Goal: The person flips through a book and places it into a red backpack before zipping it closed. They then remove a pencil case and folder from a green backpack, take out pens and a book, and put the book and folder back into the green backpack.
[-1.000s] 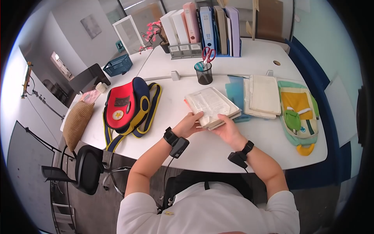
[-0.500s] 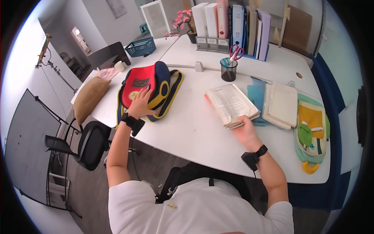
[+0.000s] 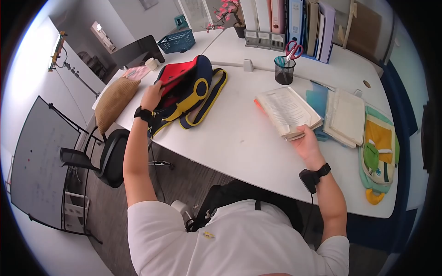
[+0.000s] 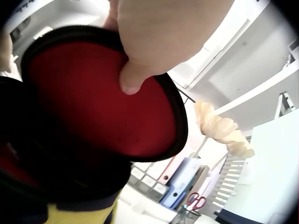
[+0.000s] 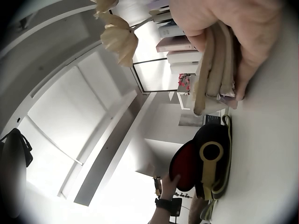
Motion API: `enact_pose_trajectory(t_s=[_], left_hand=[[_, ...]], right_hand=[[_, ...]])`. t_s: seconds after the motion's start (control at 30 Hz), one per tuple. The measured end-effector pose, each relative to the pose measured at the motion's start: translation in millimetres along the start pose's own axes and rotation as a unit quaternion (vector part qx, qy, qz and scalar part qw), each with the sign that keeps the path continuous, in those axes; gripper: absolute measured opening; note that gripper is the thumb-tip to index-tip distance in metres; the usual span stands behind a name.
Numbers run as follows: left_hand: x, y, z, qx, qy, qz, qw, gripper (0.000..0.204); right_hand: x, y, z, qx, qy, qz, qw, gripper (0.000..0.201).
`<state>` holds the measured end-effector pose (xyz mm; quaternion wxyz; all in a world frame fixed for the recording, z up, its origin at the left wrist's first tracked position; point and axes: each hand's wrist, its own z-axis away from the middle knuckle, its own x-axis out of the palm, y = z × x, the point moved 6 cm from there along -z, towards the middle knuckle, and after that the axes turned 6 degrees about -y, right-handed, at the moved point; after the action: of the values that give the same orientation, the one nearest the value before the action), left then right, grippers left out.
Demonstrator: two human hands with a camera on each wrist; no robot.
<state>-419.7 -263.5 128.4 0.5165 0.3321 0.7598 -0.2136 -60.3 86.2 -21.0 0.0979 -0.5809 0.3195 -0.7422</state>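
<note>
A red and navy backpack [image 3: 202, 87] with yellow trim lies at the left of the desk, its zipped top flap [image 4: 103, 102] lifted. My left hand [image 3: 152, 95] pinches the flap's edge, thumb against the red lining as the left wrist view shows. Below the flap the bag's inside is dark. At the desk's middle right, my right hand [image 3: 307, 145] grips the near corner of a small stack of worn books [image 3: 286, 109], thumb on top and fingers underneath. Their page edges face the right wrist camera.
Right of the books are a blue folder [image 3: 316, 102], more books [image 3: 346, 115] and a green-yellow backpack [image 3: 380, 149]. Behind stand a pen cup [image 3: 284, 73] with scissors and a row of binders [image 3: 297, 20]. A brown cushion [image 3: 115, 102] sits at the left edge.
My left hand left the books, reached across to the red backpack and raised its flap. The right hand stays on the books. The head view has shifted left.
</note>
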Motion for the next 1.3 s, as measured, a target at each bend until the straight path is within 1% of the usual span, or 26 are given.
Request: enact_pose_trajectory(t_s=[0.03, 0.1, 0.17, 0.27, 0.37, 0.47, 0.57, 0.6, 0.63, 0.67, 0.77, 0.87, 0.9, 0.93, 1.03, 1.1, 1.13, 1.17, 1.23, 1.3], left_hand=[[-17.2, 10.6, -8.2, -0.021, 0.029, -0.002, 0.999, 0.015], [-44.3, 33.9, -23.1, 0.037, 0.119, -0.016, 0.992, 0.015], [-53.7, 57.1, -35.7, 0.052, 0.158, 0.036, 0.985, 0.018], [-54.7, 104.1, -47.6, 0.087, 0.181, 0.079, 0.976, 0.016], [-46.5, 145.6, -53.9, 0.107, 0.148, 0.15, 0.972, 0.018], [-44.2, 184.1, -53.9, 0.124, 0.125, 0.255, 0.951, 0.018], [-54.7, 230.7, -45.3, 0.22, 0.126, 0.265, 0.931, 0.018], [-58.3, 238.7, -41.4, 0.228, 0.121, 0.243, 0.935, 0.018], [-61.2, 243.5, -39.0, 0.235, 0.118, 0.22, 0.94, 0.018], [-63.7, 244.3, -36.6, 0.25, 0.139, 0.218, 0.933, 0.017], [-64.2, 237.9, -33.8, 0.238, 0.146, 0.206, 0.938, 0.014], [-63.1, 238.8, -26.0, 0.261, 0.154, 0.197, 0.932, 0.014], [-61.5, 244.7, -20.0, 0.283, 0.147, 0.182, 0.93, 0.015], [-60.1, 251.9, -12.2, 0.304, 0.138, 0.167, 0.928, 0.016], [-42.0, 266.4, 11.0, 0.364, 0.109, 0.127, 0.916, 0.026], [-21.0, 274.0, 31.5, 0.392, 0.076, 0.147, 0.905, 0.026], [-10.0, 275.2, 42.3, 0.379, 0.008, 0.161, 0.911, 0.028], [0.3, 273.3, 52.3, 0.378, -0.03, 0.196, 0.904, 0.026], [1.1, 265.5, 67.8, 0.352, -0.012, 0.252, 0.901, 0.021], [-5.9, 239.6, 74.6, 0.277, 0.068, 0.3, 0.91, 0.015]], right_hand=[[1.9, -2.8, 1.6, -0.001, 0.0, 0.008, 1.0, 0.053], [11.4, -5.6, 4.0, -0.004, -0.009, 0.015, 1.0, 0.054], [23.6, -7.8, 8.7, -0.01, -0.024, 0.014, 1.0, 0.055], [51.5, -7.4, 17.2, -0.002, -0.055, 0.028, 0.998, 0.057], [85.1, 1.8, 19.1, 0.029, -0.133, 0.058, 0.989, 0.059], [108.7, 18.4, 5.9, 0.085, -0.165, 0.063, 0.981, 0.056], [118.8, 46.3, -30.6, 0.085, -0.168, 0.065, 0.98, 0.05], [119.6, 53.3, -40.2, 0.09, -0.164, 0.051, 0.981, 0.048], [122.2, 58.6, -51.0, 0.095, -0.163, 0.039, 0.981, 0.045], [124.8, 63.6, -61.4, 0.1, -0.164, 0.028, 0.981, 0.042], [128.4, 77.4, -87.7, 0.105, -0.175, 0.064, 0.977, 0.043], [147.9, 83.0, -102.0, 0.067, -0.192, 0.043, 0.978, 0.041], [149.9, 85.2, -108.2, 0.056, -0.194, 0.034, 0.979, 0.04], [151.4, 91.2, -118.3, 0.067, -0.221, 0.036, 0.972, 0.04], [136.6, 100.2, -125.9, 0.05, -0.224, 0.057, 0.972, 0.04], [124.4, 105.4, -125.8, 0.052, -0.225, 0.04, 0.972, 0.041], [118.7, 108.6, -125.9, 0.057, -0.226, 0.024, 0.972, 0.041], [112.5, 110.8, -127.7, 0.066, -0.226, -0.005, 0.972, 0.041], [108.1, 108.6, -125.2, 0.075, -0.229, -0.042, 0.97, 0.042], [111.4, 99.3, -116.1, 0.057, -0.245, -0.03, 0.967, 0.043]])
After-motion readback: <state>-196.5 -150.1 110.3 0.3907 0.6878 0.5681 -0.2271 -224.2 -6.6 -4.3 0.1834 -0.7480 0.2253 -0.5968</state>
